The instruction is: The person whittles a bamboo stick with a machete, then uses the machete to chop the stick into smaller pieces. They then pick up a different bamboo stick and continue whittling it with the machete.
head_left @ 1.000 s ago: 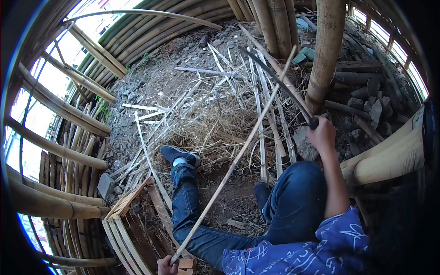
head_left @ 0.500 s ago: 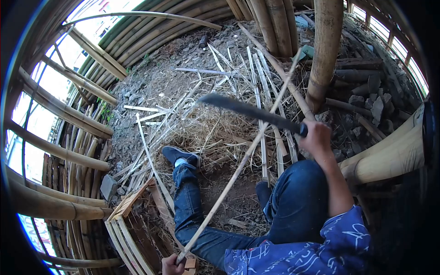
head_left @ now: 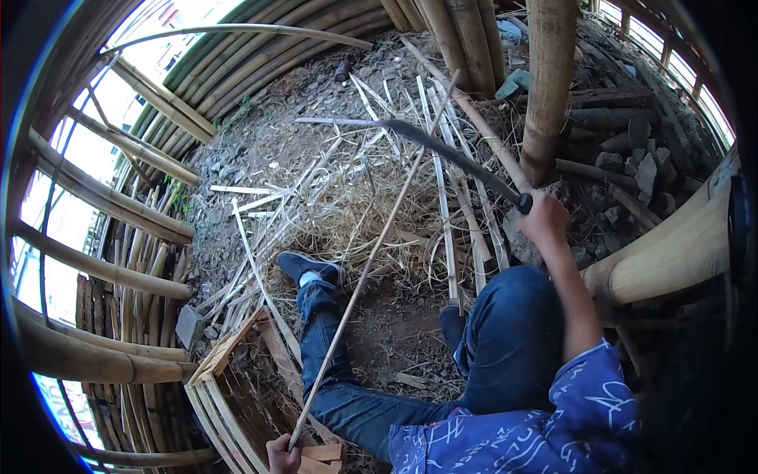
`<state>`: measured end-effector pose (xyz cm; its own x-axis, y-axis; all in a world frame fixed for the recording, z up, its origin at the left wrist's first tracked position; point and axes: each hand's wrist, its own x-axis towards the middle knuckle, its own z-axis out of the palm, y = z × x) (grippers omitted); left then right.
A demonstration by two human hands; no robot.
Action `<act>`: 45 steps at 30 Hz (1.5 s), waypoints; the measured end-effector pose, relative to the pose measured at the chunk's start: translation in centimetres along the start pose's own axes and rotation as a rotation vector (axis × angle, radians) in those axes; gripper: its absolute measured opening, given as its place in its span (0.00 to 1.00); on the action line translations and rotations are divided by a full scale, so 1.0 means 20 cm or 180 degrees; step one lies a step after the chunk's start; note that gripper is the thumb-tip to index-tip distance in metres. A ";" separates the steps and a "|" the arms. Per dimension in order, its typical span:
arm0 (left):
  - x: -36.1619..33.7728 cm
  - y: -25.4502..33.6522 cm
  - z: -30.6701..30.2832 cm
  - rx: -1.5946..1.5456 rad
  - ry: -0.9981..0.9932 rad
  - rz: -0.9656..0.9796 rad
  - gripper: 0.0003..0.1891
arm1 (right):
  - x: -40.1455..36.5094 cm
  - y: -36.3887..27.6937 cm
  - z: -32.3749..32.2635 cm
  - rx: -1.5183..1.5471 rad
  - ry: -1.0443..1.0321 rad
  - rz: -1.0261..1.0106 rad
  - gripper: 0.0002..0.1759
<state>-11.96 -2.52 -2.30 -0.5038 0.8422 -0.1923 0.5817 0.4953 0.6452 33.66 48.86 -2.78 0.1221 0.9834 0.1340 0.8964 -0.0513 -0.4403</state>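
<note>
My right hand (head_left: 545, 219) is closed round the black handle of a machete (head_left: 462, 162), whose long dark blade points up and to the left over the ground. My left hand (head_left: 283, 455), low in the view, grips the near end of a long thin bamboo strip (head_left: 354, 304). The strip slants up and away across my left leg. Near its far part the blade overlaps it in this view. Beneath both lies a heap of pale bamboo shavings (head_left: 355, 213), with several split strips (head_left: 444, 213) beside it.
A wooden crate (head_left: 229, 419) stands at lower left, near a grey block (head_left: 189, 325). Thick bamboo poles (head_left: 546, 95) rise at the right, with rubble (head_left: 647, 170) behind. Bamboo stacks (head_left: 260, 63) line the back. My shoe (head_left: 306, 268) rests by the shavings.
The strip's far end has swung left and now stands steeper. The machete blade has tilted, its tip higher and further right. My left hand has shifted slightly left.
</note>
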 end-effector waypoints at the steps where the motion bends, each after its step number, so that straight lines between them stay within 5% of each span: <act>1: 0.01 0.02 0.02 -0.0046 -0.0065 -0.0014 0.03 | 0.06 0.06 0.09 0.0118 0.0074 0.0268 0.11; 7: -0.02 0.05 0.11 -0.0816 -0.0191 -0.0460 0.04 | 0.04 0.14 0.11 0.0278 0.0120 0.0514 0.12; 8: -0.04 0.06 0.10 -0.0240 -0.0269 -0.0110 0.05 | 0.03 0.15 0.11 0.0342 0.0169 0.0405 0.12; 14: -0.14 0.06 0.02 -0.0087 -0.0160 -0.0396 0.04 | 0.03 0.15 0.10 0.0405 0.0841 0.0017 0.08; 22: -0.10 0.44 0.05 0.0276 -0.0144 -0.0040 0.05 | -0.07 -0.04 0.00 0.0291 0.0500 -0.0885 0.08; 25: -0.11 0.33 0.03 -0.0218 -0.0046 -0.0818 0.04 | 0.00 -0.03 -0.04 0.0109 0.0649 -0.1330 0.09; 28: -0.21 0.23 -0.08 0.0559 -0.0061 0.0336 0.04 | 0.26 0.08 0.00 0.0138 0.0795 -0.0285 0.09; 31: -0.29 0.30 -0.12 0.0298 -0.0009 -0.0014 0.04 | 0.46 0.27 0.05 0.0008 0.0826 0.0260 0.12; 32: -0.35 0.04 -0.07 -0.0336 0.0034 0.0151 0.05 | 0.48 0.29 0.05 0.0017 0.0696 0.0437 0.12; 33: -0.35 0.09 -0.08 -0.0342 0.0074 0.0129 0.05 | 0.47 0.29 0.06 0.0015 0.0551 0.0606 0.13; 37: -0.31 0.15 -0.06 0.0419 -0.0190 -0.0395 0.09 | 0.30 0.29 0.21 0.0327 0.0345 0.0517 0.13; 41: -0.23 -0.07 0.08 -0.0247 -0.0182 -0.0129 0.12 | 0.14 0.15 0.25 0.0224 0.0102 0.0395 0.11; 43: -0.13 0.15 0.11 -0.1550 -0.0666 -0.1274 0.15 | 0.11 0.09 0.24 0.0198 -0.0097 0.0174 0.12; 45: -0.07 0.14 0.18 -0.1412 -0.0660 -0.1252 0.17 | 0.08 0.03 0.26 0.0372 -0.0167 0.0017 0.12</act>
<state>-7.27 -1.61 -2.89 -0.4658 0.6608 -0.5885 0.0351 0.6783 0.7339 32.15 51.29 -7.48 0.1017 0.9911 0.0862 0.8396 -0.0390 -0.5418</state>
